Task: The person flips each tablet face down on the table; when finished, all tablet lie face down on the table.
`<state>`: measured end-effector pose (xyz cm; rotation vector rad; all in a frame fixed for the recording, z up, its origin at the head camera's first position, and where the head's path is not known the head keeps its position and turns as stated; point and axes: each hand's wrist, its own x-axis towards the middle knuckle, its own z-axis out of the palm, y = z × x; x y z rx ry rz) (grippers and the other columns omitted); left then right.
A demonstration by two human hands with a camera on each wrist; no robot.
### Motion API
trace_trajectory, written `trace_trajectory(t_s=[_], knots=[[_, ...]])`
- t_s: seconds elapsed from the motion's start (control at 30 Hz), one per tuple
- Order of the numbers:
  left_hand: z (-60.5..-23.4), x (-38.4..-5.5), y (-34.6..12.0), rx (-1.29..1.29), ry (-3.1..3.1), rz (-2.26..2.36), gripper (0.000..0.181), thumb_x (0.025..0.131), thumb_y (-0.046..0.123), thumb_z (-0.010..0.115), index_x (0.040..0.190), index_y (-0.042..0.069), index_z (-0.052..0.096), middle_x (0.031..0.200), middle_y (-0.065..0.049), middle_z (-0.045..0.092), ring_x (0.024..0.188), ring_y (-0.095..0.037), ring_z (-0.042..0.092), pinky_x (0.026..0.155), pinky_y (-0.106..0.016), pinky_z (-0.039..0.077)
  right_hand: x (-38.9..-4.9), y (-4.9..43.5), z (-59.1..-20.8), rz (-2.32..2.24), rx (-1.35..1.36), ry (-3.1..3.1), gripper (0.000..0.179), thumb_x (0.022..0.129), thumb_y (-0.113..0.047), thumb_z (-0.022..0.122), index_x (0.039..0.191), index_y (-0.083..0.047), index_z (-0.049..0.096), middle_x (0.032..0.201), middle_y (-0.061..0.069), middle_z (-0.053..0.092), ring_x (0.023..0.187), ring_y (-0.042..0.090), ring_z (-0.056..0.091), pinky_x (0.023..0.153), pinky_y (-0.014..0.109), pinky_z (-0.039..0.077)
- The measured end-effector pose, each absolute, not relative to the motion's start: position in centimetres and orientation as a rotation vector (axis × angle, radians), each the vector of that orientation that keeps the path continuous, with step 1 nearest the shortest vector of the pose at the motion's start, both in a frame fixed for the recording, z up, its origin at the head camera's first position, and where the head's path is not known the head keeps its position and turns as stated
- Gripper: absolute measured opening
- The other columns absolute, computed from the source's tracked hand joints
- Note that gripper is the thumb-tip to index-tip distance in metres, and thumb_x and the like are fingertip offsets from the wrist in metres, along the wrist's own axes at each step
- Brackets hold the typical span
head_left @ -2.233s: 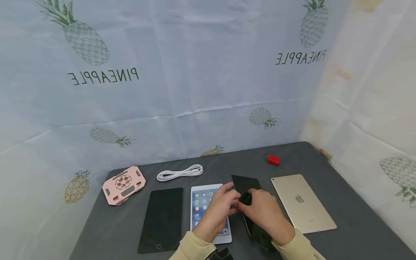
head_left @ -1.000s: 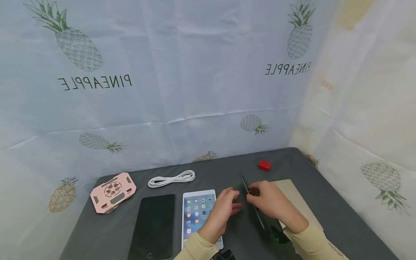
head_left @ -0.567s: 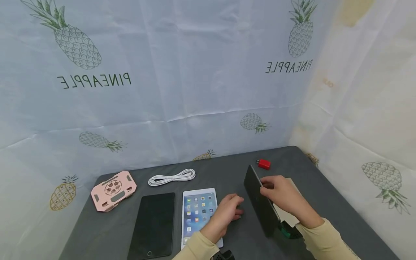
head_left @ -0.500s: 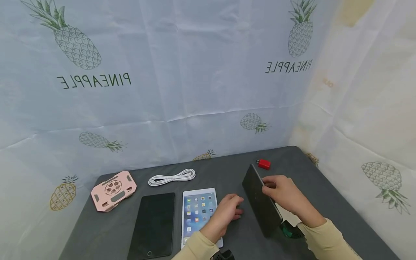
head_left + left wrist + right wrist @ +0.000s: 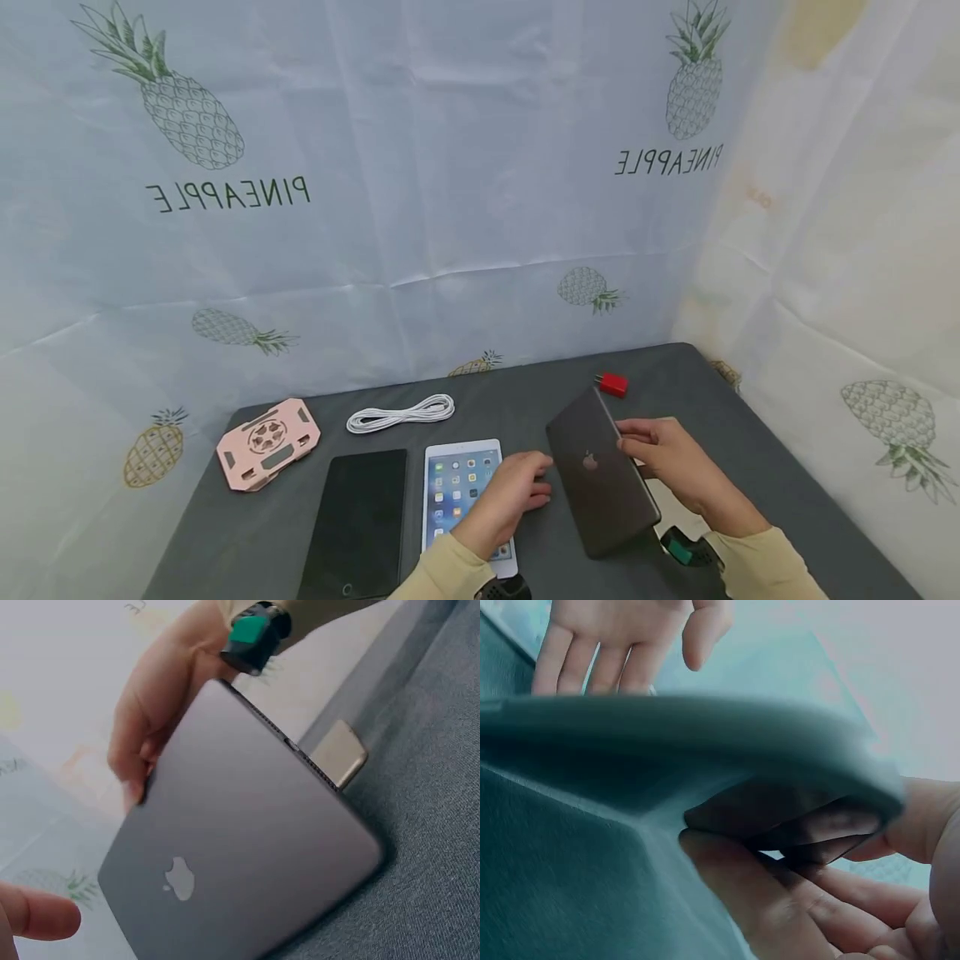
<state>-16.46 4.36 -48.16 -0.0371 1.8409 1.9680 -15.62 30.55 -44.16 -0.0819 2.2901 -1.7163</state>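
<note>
My right hand (image 5: 678,467) grips a dark grey tablet (image 5: 603,500) by its right edge, thumb on the logo side and fingers behind. The tablet leans up off the tabletop, its back with an apple logo turned toward the left. In the left wrist view, the tablet's charging port (image 5: 291,745) and lower edge show, close over the dark cloth. My left hand (image 5: 510,500) hovers left of it, fingers loosely bent and holding nothing, and overlaps a white tablet (image 5: 447,500) with a lit screen. In the right wrist view, the screen side reflects the gripping fingers (image 5: 742,885).
Behind the right wrist lies a gold tablet (image 5: 678,504), mostly covered. A black tablet (image 5: 360,517) rests screen up at the left. Along the back are a pink vented case-like piece (image 5: 268,444), a coiled white cable (image 5: 401,414) and a red plug charger (image 5: 613,384).
The dark grey tablet has tipped up from screen-up to showing its back, held in the right hand, which moved right. The left hand has come away from the tablet's left edge.
</note>
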Motion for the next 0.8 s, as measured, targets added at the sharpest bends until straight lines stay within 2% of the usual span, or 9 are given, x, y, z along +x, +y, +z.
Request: trace_trajectory(t_s=[0.1,0.23,0.4,0.53,0.67,0.8], knots=[[-48.2,-16.5,4.1,-0.042,1.838,1.962,0.061,0.099,0.025,0.059,0.143,-0.016,0.051,0.136,-0.031,0.057,0.111,-0.037,0.07,0.1,-0.051,0.061,-15.6,30.4,-44.5,-1.78,-0.084,2.222,0.059,0.111,-0.015,0.056,0.157,0.018,0.039,0.149,0.033,0.061,0.121,0.025,0.073,0.089,0.042,0.066],[-48.4,-16.4,4.0,-0.055,1.835,1.955,0.054,0.097,0.025,0.06,0.135,-0.014,0.055,0.13,-0.03,0.056,0.108,-0.035,0.069,0.098,-0.051,0.063,-15.5,30.0,-45.2,-1.817,-0.071,2.165,0.064,0.111,-0.017,0.054,0.161,0.017,0.031,0.16,0.038,0.047,0.127,0.021,0.067,0.091,0.039,0.065],[-48.5,-16.4,3.7,-0.077,1.83,1.934,0.052,0.096,0.025,0.06,0.133,-0.012,0.056,0.128,-0.026,0.054,0.107,-0.033,0.066,0.098,-0.052,0.062,-15.5,29.6,-46.4,-1.849,-0.058,2.121,0.068,0.112,-0.018,0.053,0.163,0.017,0.024,0.167,0.04,0.033,0.123,0.013,0.065,0.089,0.038,0.064],[-48.2,-16.4,3.3,-0.094,1.853,1.91,0.058,0.095,0.024,0.061,0.139,-0.014,0.053,0.133,-0.027,0.055,0.111,-0.035,0.064,0.095,-0.055,0.062,-15.5,29.3,-47.2,-1.864,-0.002,2.125,0.065,0.113,-0.016,0.051,0.163,0.017,0.026,0.163,0.038,0.041,0.117,0.011,0.068,0.089,0.037,0.065],[-47.9,-16.0,3.1,-0.088,1.888,1.884,0.061,0.095,0.022,0.06,0.141,-0.018,0.054,0.141,-0.03,0.056,0.116,-0.038,0.062,0.093,-0.056,0.063,-15.4,28.6,-47.6,-1.795,0.103,2.238,0.058,0.11,-0.01,0.056,0.158,0.017,0.039,0.149,0.034,0.06,0.111,0.018,0.072,0.085,0.037,0.065],[-47.8,-15.6,3.0,-0.068,1.925,1.872,0.056,0.094,0.02,0.06,0.136,-0.018,0.06,0.134,-0.027,0.058,0.111,-0.035,0.06,0.09,-0.056,0.064,-15.4,27.8,-47.8,-1.662,0.174,2.38,0.054,0.105,-0.007,0.063,0.15,0.019,0.049,0.134,0.03,0.07,0.105,0.023,0.074,0.082,0.038,0.065]])
